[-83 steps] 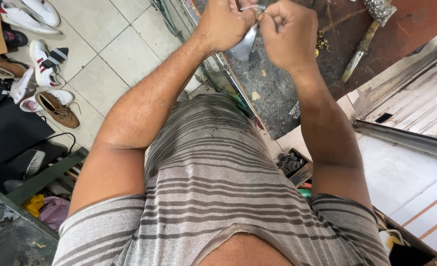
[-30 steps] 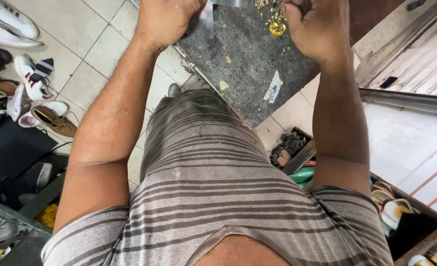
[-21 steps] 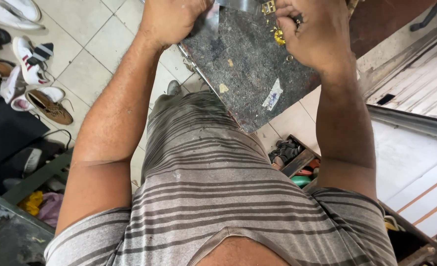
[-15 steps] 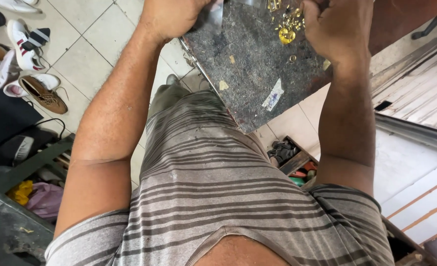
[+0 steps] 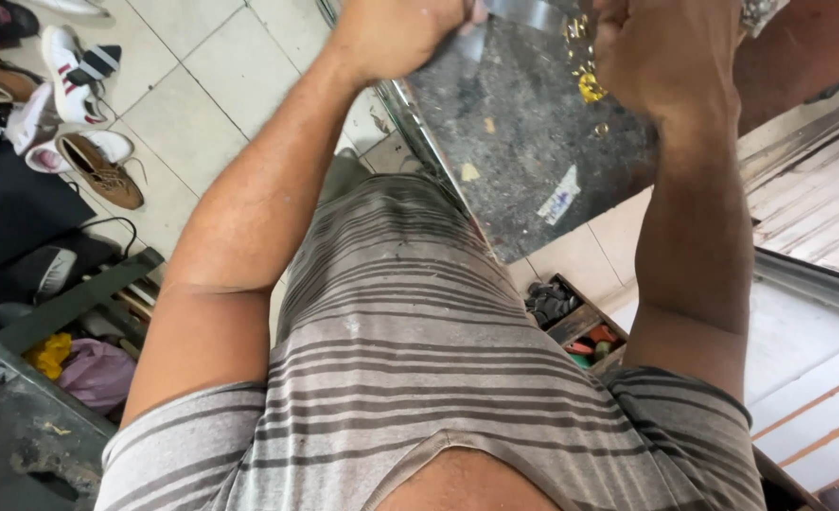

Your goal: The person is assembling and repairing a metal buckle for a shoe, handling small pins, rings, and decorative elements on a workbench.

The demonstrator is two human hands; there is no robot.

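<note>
My left hand [image 5: 391, 33] is a closed fist at the top edge, above the dark speckled worktop [image 5: 523, 161]. A shiny metal strip [image 5: 519, 13] sticks out from it to the right. My right hand [image 5: 670, 57] is also curled shut, just right of the strip. Its fingers point away, so what they hold is hidden. A bit of grey metal [image 5: 758, 9] shows at its outer edge. Small brass-coloured pieces [image 5: 590, 87] lie on the worktop just left of my right hand. Both forearms reach up over my striped shirt.
A white paper scrap [image 5: 559, 194] lies on the worktop. Below its edge is a wooden box of small parts [image 5: 571, 317]. Several shoes [image 5: 88, 151] lie on the tiled floor at left. A corrugated metal shutter [image 5: 817, 218] is at right.
My hands have drifted apart and then closer again along the top of the view. The view has slid, so the worktop and brass pieces sit further right. Both fists stay closed.
</note>
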